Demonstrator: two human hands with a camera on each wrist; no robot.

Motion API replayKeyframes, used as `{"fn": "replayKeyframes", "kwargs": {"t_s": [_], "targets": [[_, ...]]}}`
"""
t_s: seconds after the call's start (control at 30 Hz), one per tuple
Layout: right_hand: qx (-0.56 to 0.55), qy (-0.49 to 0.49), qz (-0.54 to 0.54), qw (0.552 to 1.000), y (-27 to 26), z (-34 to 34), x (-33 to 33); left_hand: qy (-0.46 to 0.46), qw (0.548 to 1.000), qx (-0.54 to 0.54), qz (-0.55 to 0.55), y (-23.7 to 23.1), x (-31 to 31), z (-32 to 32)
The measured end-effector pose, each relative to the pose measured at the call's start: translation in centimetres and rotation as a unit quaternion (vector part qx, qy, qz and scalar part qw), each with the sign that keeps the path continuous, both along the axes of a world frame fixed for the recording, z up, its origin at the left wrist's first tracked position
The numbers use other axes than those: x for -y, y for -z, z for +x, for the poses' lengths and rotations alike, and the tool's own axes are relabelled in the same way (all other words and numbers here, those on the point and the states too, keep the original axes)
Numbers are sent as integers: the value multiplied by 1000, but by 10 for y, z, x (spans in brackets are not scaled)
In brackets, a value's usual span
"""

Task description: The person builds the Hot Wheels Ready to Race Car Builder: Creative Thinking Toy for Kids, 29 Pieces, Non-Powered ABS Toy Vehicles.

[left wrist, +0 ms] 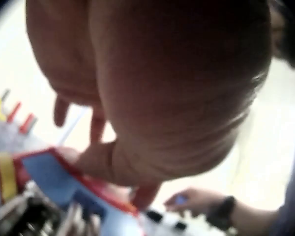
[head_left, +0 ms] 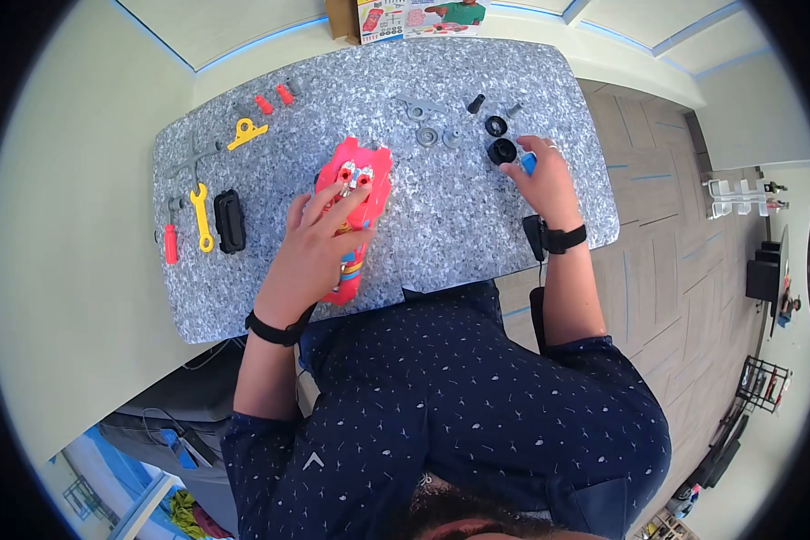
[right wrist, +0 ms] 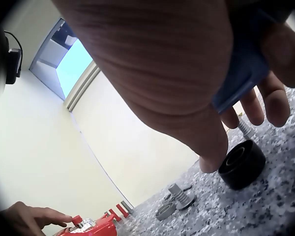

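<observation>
A red toy vehicle (head_left: 375, 193) with silver, blue and yellow parts lies on the table. My left hand (head_left: 310, 252) rests over it with spread fingers, the fingertips near its silver part; the left wrist view shows the vehicle's blue side (left wrist: 51, 172) beneath that hand (left wrist: 157, 98). At the right, my right hand (head_left: 547, 184) holds a blue piece (head_left: 529, 163) against the palm, partly hidden by the fingers. Its thumb is beside a black wheel (head_left: 501, 151), seen also as a black ring (right wrist: 242, 164) below the right hand (right wrist: 177, 73).
Grey discs (head_left: 427, 137), a second black wheel (head_left: 496, 125) and a black peg (head_left: 476, 103) lie near the right hand. Farther left are a yellow wrench (head_left: 201, 218), a red screwdriver (head_left: 171, 244), a black tray (head_left: 230, 221) and red pieces (head_left: 284, 94). A box (head_left: 423, 20) stands behind.
</observation>
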State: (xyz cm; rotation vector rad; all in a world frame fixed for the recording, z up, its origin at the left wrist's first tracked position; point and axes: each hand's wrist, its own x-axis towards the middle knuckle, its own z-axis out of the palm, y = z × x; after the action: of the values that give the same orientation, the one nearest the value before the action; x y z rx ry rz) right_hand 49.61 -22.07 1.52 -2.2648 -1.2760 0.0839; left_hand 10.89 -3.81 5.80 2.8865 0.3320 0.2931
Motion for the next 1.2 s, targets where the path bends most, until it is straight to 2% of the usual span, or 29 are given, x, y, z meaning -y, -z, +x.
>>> {"fn": "replayKeyframes", "kwargs": {"t_s": [0.07,0.17,0.2,0.3,0.4,0.47,0.5,0.53,0.57,0.63,0.67,0.77,0.87,1.0,1.1,1.17,1.2], "targets": [[20,8,-11,1000,1,-6,-10,-31,999,15,-16,4,8,-6],[19,13,-40,999,2,-9,-23,-148,986,13,-72,-6,29,-17],[14,13,-52,998,2,-9,-26,-183,981,-12,-60,-5,37,-23],[15,-37,-52,998,8,-1,-27,-265,960,-64,-66,6,52,-37],[-97,-141,44,984,-14,-7,-25,-289,947,-46,-134,20,55,-44],[-351,-129,63,925,-35,-16,-20,-283,947,-11,-149,27,50,-47],[-469,-117,72,873,-40,-19,-17,-280,940,10,-194,23,47,-48],[-530,-143,145,823,-37,-24,-17,-275,931,31,-238,16,42,-49],[-541,-161,180,805,-37,-30,-17,-267,920,52,-283,12,36,-49],[-559,-196,250,766,-39,-44,-17,-214,890,155,-372,38,22,-58],[-589,-206,231,747,-36,-41,-13,-188,867,206,-414,43,17,-58],[-541,-224,235,776,-36,-58,-14,-164,770,235,-571,36,12,-62],[-500,-264,226,793,-37,-81,-16,-151,746,236,-604,47,9,-67],[-470,-292,160,818,-40,-108,-23,-112,771,196,-595,53,2,-67],[-372,-316,113,865,-43,-118,-30,-109,762,202,-606,51,5,-59],[-221,-352,161,895,-34,-123,-38,-116,749,199,-621,49,5,-58],[-220,-331,141,907,-37,-126,-36,-120,742,201,-627,50,5,-58]]}}
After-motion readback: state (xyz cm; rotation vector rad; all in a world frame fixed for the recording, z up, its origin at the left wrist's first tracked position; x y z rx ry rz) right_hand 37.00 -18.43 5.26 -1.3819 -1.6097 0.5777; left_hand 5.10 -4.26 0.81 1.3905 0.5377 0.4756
